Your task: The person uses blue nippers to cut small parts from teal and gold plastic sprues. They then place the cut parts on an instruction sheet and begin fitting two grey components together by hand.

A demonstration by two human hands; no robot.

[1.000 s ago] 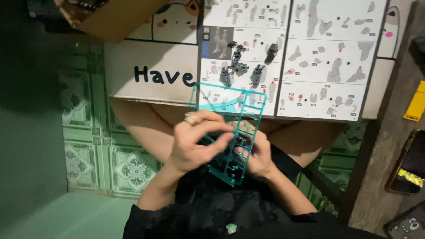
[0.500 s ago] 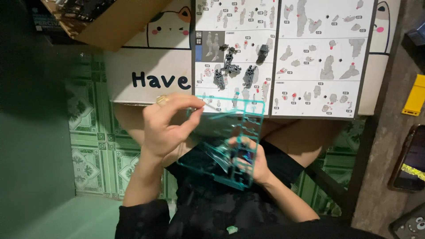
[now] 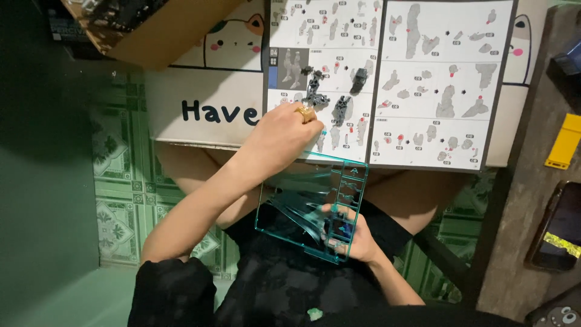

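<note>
Head view: left hand [image 3: 284, 130] stretched forward onto the manual [image 3: 387, 79], fingers curled beside small dark parts [image 3: 330, 97], grasp unclear; right hand [image 3: 351, 236] nearer the body, clutching the teal sprue [image 3: 296, 206] over the lap.

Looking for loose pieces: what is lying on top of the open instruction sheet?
Several small dark model parts lie on the instruction sheet, and the left hand rests there. Anything beneath that hand is hidden.

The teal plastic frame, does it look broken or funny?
Not broken as far as can be seen. The teal plastic frame sits tilted over the lap, held at its lower corner by the right hand, with some openings empty. The left hand reaches to the instruction sheet.
</note>
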